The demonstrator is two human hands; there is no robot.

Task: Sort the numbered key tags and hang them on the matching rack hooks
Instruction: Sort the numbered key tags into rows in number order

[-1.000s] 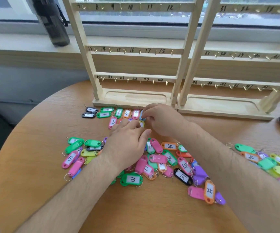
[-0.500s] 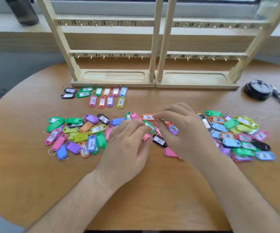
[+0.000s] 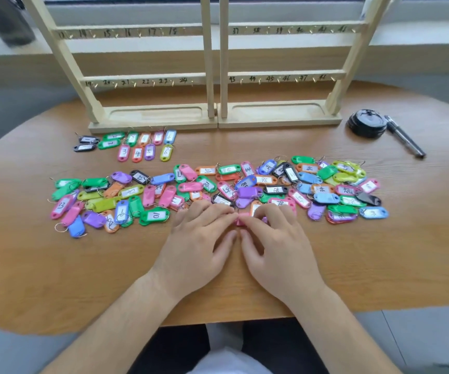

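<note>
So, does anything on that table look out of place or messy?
Nothing looks broken, but it is messy: most key tags lie in a jumbled heap across the table, overlapping, some face down. Only a small sorted group by the base of the left rack sits in neat rows. Every rack hook in view is bare.

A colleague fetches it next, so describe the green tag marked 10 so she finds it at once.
From the wooden rack, come toward the table's near edge to the long loose pile of tags. On its near edge, just left of the left hand, lies the green tag marked 10. It lies crosswise, while the green tag and blue tag beside it lie lengthwise.
</note>
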